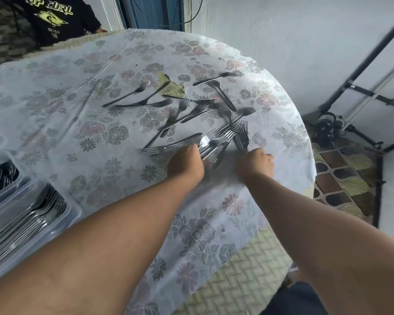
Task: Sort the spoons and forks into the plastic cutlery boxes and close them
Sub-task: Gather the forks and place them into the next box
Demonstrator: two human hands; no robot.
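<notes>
Several metal forks lie scattered over the flowered tablecloth on the far right half of the round table. My left hand grips a bunch of forks by their handles, tines pointing away. Just to its right, my right hand pinches another fork by its handle. At the left edge stand two clear plastic cutlery boxes, both without lids: the nearer box holds several forks, the farther box holds what look like spoons.
A person in a black printed shirt stands at the table's far left side. A black stand with legs rises right of the table over a tiled floor. The tablecloth has a torn patch among the forks.
</notes>
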